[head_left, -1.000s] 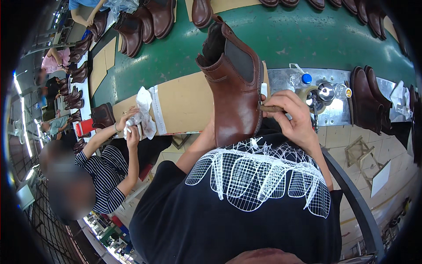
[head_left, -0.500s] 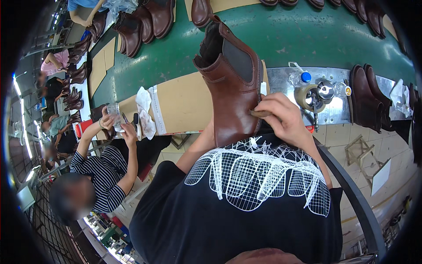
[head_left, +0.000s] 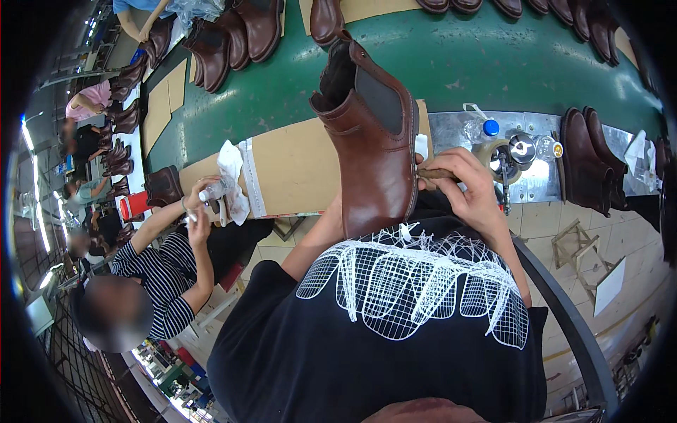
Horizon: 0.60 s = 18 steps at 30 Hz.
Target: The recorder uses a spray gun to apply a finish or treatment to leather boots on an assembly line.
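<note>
A brown leather ankle boot (head_left: 374, 155) with a dark elastic side panel is held up in front of me, its opening toward the far side. My left hand (head_left: 334, 215) reaches behind the boot and supports it; its fingers are hidden there. Pinched in my right hand (head_left: 467, 185) is a small flat brown piece (head_left: 436, 173), whose exact kind I cannot make out. Its tip meets the boot's right edge, near the sole seam.
A cardboard sheet (head_left: 296, 169) lies on the green table (head_left: 465, 63). Right of the boot stand a blue-capped bottle (head_left: 491, 127) and a jar (head_left: 522, 148). More brown boots (head_left: 587, 158) stand farther right. On my left, a co-worker in a striped shirt (head_left: 173, 271) handles a clear container.
My right hand has shifted slightly right, taking the brown piece from the boot's side face to its edge. The co-worker's hands have moved, and the clear container is now tilted.
</note>
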Tool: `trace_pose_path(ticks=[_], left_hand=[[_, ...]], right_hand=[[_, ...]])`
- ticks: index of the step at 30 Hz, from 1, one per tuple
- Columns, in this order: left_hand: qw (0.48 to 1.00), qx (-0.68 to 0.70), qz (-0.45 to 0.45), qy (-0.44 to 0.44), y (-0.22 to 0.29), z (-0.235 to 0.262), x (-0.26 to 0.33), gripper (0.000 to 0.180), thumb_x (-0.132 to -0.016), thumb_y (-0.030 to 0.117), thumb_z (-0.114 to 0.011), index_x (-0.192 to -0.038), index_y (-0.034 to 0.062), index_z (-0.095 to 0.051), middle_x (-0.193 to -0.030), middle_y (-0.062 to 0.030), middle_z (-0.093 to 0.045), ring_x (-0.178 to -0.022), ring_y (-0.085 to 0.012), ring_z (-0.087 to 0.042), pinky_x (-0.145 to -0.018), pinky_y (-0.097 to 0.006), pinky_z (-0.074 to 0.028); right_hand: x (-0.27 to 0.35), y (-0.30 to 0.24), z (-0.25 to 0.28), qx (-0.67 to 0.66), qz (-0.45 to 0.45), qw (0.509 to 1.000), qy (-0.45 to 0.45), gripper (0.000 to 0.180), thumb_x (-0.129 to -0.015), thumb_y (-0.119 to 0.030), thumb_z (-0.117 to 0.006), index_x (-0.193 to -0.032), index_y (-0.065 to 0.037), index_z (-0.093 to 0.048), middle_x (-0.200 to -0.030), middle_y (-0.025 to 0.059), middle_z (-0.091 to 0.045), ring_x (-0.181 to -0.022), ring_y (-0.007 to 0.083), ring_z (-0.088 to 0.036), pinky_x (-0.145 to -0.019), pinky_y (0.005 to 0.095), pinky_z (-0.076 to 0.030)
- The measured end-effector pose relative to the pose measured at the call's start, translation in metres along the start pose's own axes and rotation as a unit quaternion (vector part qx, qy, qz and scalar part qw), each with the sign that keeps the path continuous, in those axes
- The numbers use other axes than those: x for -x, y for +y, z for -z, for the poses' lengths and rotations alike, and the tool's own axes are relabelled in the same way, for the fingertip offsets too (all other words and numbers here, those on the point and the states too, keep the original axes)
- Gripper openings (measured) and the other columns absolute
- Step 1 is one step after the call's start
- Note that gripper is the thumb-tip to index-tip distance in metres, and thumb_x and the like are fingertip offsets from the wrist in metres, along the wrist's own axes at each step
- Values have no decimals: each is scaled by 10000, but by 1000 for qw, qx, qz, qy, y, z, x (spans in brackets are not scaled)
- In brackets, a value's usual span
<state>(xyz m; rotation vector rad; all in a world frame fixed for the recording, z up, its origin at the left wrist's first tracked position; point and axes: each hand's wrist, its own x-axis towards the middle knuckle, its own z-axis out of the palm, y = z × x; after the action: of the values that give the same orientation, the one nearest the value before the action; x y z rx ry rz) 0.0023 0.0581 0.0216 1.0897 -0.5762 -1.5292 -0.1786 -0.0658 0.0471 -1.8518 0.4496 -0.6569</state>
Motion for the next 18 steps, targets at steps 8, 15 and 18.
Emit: trace_pose_path(ticks=[8, 15, 18], left_hand=[[969, 241, 55, -20, 3, 6, -1, 386, -942, 14, -616, -1306, -50, -505, -1190, -130, -610, -1035, -178, -648, -843, -268, -570], [998, -61, -24, -2, -7, 4, -6, 432, -909, 43, -677, -1305, -27, -520, -1178, -121, -619, -1014, -170, -643, -839, -267, -560], [998, -59, -27, 6, -6, 4, -5, 441, -897, 48, -695, -1299, -22, -528, -1172, -117, -623, -1010, -164, -640, -837, -267, -558]], right_hand=[[2, 2, -4, -5, -18, 1000, -5, 238, -783, 49, -685, -998, -52, -668, -954, 91, -654, -871, 271, -640, -752, 358, -509], [-4, -11, -3, 18, 12, 1000, 2, 233, -780, 54, -683, -992, -39, -663, -921, 96, -664, -856, 273, -640, -739, 359, -510], [2, 4, 2, 16, -4, 1000, -4, 239, -779, 52, -686, -996, -44, -663, -930, 94, -659, -860, 274, -637, -735, 354, -509]])
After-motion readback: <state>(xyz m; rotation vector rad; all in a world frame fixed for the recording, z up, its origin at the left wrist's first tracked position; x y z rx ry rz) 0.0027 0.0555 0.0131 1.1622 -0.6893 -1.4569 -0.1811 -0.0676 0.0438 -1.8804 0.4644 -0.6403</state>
